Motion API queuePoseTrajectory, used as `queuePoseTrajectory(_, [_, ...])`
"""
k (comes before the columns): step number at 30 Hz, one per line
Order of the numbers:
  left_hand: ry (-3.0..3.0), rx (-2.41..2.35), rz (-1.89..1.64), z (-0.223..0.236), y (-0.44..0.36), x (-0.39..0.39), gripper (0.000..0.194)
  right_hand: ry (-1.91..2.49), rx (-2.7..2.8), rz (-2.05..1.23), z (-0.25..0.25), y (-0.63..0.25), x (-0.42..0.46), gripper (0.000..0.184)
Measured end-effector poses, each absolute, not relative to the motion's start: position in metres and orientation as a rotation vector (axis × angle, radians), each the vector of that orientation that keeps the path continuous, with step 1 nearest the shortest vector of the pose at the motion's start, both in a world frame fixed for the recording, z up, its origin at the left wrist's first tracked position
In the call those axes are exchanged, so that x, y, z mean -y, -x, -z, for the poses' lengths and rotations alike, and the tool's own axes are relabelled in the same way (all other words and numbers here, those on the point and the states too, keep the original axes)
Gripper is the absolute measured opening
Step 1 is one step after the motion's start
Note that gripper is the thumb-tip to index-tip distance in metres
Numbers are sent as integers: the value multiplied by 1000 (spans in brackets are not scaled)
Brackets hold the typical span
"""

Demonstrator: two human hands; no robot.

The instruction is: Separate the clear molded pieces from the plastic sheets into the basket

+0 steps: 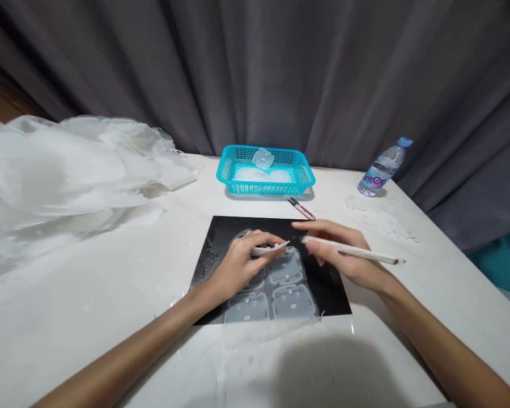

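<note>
My left hand (243, 262) pinches a small translucent white piece (276, 247) between thumb and fingers, above a black mat (329, 283). Facing it, my right hand (344, 252) is closed around a slim white pen-like tool (365, 253). The tool's tip is blurred and points toward the piece, with a gap between them. Under my hands, a translucent sheet (292, 302) with rounded-square shapes, small holes and raised dots lies over the mat and past its near edge. My left hand covers part of the sheet.
Beyond the mat lie thread snips (302, 209). A blue basket (266, 188) behind them holds translucent pieces. Crumpled white sheeting (68, 175) is piled at left. A water bottle (380, 171) stands at right beside whitish scraps (385, 218). A grey curtain (263, 73) hangs behind.
</note>
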State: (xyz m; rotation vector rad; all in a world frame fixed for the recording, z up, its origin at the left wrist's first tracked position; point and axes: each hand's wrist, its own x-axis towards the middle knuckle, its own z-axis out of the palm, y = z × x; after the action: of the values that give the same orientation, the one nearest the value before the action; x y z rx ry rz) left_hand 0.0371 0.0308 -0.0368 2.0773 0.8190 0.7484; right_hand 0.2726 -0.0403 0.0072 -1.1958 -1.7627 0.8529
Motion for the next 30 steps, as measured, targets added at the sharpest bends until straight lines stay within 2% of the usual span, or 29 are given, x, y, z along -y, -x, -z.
queuePoseTrajectory(4, [-1648,-917,-780,31,-38,-29,35,1317,1605,-490,7,-281,29,29])
queuePoseTrajectory(7, [-1441,-908,-782,29,-40,-28,39,1266,1747,-393,24,-275,23,22])
queuePoseTrajectory(13, [-1220,-896,-836,25,-40,-25,36,1112,2007,-447,38,-252,31,20])
queuePoseTrajectory(16, [-1195,-876,-824,23,-36,-28,35,1114,1956,-473,38,-250,31,8])
queuePoseTrajectory(19, [-1225,-814,-805,25,-33,-33,37,1162,1848,-479,41,-252,28,11])
queuePoseTrajectory(26, [-1454,-765,-801,31,-33,-33,34,1249,1628,-220,41,-250,33,9])
queuePoseTrajectory(30, [-1359,-775,-779,30,-35,-30,38,1233,1744,-388,42,-245,37,7])
